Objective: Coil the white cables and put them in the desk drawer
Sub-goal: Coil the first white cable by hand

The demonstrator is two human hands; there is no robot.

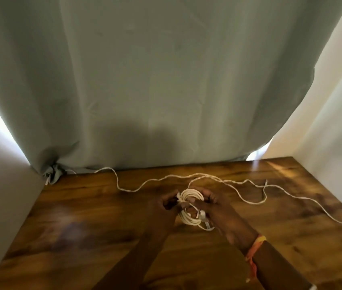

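Head view: a coil of white cable [190,208] is held just above the table [82,216] at lower centre of the frame. The loops could be sprung apart if either pinch is relaxed. The loose cable [251,203], trailed across the table toward the curtain [165,80] and the right edge, could be snagged or knotted if drawn in quickly. The left grip [163,208] is pinched on the coil's left edge with curled fingers. The right grip [218,214] is closed round its right side. No drawer is seen.
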